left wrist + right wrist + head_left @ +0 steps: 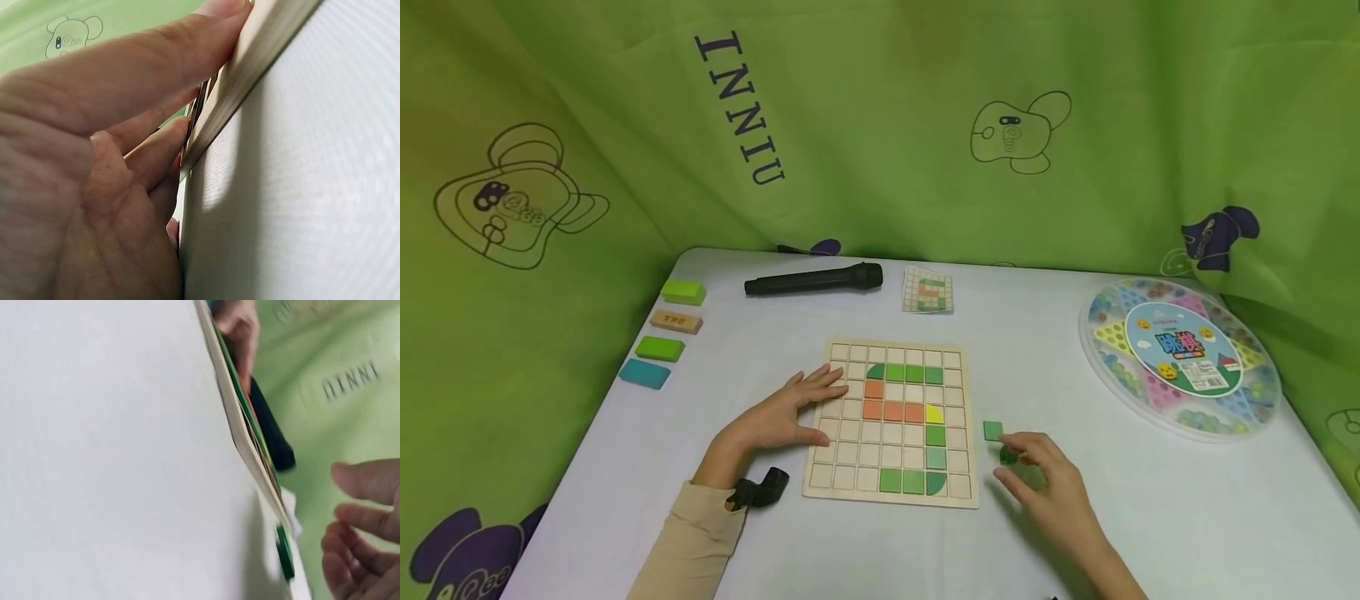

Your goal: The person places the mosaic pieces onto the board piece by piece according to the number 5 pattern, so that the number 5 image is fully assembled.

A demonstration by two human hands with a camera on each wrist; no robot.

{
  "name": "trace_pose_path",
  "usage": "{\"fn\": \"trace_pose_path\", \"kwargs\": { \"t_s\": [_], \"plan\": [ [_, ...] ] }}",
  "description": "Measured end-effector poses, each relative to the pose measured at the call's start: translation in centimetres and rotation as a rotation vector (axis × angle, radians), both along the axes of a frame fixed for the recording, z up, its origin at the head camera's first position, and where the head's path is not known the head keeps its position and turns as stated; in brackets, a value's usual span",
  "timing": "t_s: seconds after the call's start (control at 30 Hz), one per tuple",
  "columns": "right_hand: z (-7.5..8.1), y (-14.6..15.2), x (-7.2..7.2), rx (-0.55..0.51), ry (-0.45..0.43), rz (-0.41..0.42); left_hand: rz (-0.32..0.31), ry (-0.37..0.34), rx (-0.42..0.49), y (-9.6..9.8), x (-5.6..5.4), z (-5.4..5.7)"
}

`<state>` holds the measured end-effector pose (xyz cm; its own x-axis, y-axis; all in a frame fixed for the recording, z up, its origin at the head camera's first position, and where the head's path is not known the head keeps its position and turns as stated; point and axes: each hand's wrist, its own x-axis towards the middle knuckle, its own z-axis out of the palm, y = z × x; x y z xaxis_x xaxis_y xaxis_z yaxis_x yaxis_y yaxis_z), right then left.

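Observation:
A square wooden grid board (844, 477) lies on the white table, with green, orange and yellow tiles in some cells. My left hand (786, 412) rests on its left edge, fingers spread; in the left wrist view its thumb (206, 34) touches the wooden rim. To the board's right lie a green square tile (992, 430) and a dark green tile (1007, 456), the latter partly hidden by my right hand (1048, 487). That hand hovers with thumb and fingers apart. In the right wrist view nothing shows between its fingers (365, 519), which are off the table.
Behind the board are a black microphone (814, 280) and a small pattern card (928, 291). A round plastic-cased board game (1180, 358) sits at the right. Several coloured blocks (659, 348) line the left edge. A green printed curtain (880, 125) surrounds the table.

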<state>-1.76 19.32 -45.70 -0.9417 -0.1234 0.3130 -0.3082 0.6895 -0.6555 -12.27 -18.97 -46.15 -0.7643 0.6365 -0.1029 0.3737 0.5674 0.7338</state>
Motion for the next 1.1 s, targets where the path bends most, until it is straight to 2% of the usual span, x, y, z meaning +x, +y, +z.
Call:
{"fn": "trace_pose_path", "kwargs": {
  "t_s": [0.13, 0.23, 0.4, 0.83, 0.97, 1.1],
  "plan": [
    [-0.7, 1.1, -0.2, 0.067, -0.096, -0.135, 0.001, -0.003, -0.003, 0.0, 0.0, -0.2],
    [-1.0, 1.3, -0.2, 0.124, -0.149, -0.181, 0.001, -0.01, -0.004, 0.0, 0.0, -0.3],
    [-1.2, 0.7, -0.4, 0.145, -0.181, -0.199, 0.001, -0.011, -0.004, 0.0, 0.0, -0.3],
    [-1.3, 0.3, -0.3, 0.163, -0.175, -0.211, -0.002, 0.006, -0.003, -0.2, 0.0, -0.3],
    [-0.8, 0.3, 0.0, 0.16, -0.142, -0.199, -0.005, 0.017, 0.004, -0.1, 0.1, -0.1],
    [-0.2, -0.6, 0.2, 0.139, -0.074, -0.163, -0.007, 0.02, 0.0, -0.1, 0.1, 0.0]
  ]
}}
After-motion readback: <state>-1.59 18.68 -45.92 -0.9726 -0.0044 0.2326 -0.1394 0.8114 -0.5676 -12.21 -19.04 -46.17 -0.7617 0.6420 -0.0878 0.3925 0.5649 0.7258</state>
